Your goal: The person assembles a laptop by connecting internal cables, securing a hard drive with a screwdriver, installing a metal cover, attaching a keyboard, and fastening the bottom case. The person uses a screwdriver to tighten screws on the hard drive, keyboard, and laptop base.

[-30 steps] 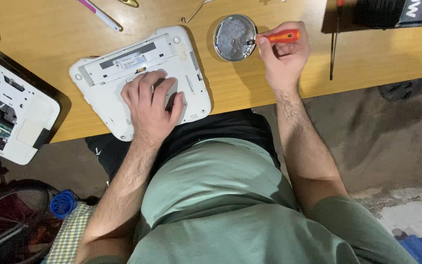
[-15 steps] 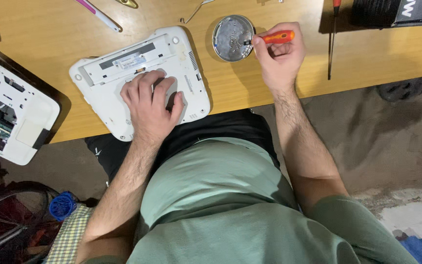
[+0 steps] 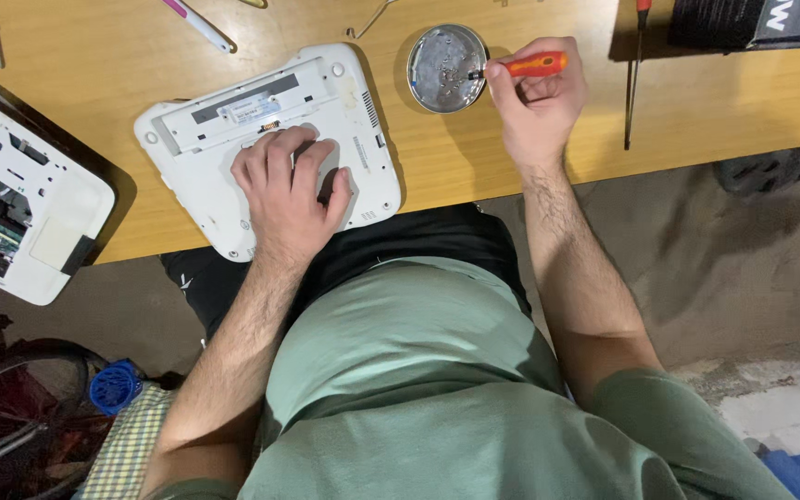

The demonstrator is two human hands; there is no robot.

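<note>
A small white laptop (image 3: 261, 120) lies bottom-up on the wooden table (image 3: 474, 167), near its front edge. My left hand (image 3: 289, 190) rests flat on its underside, fingers spread. My right hand (image 3: 534, 97) grips an orange-handled screwdriver (image 3: 531, 65), held sideways with its tip over the rim of a round metal dish (image 3: 446, 67) just right of the laptop.
A second white device (image 3: 20, 199), opened with a green circuit board showing, sits at the left edge. A long screwdriver (image 3: 636, 74) and a dark box (image 3: 752, 23) lie at the right. A pink pen (image 3: 198, 23) lies behind the laptop. Bare floor is right of my lap.
The screwdriver tip has stayed at the dish; my right hand shifted only slightly. My left hand has stayed flat on the laptop.
</note>
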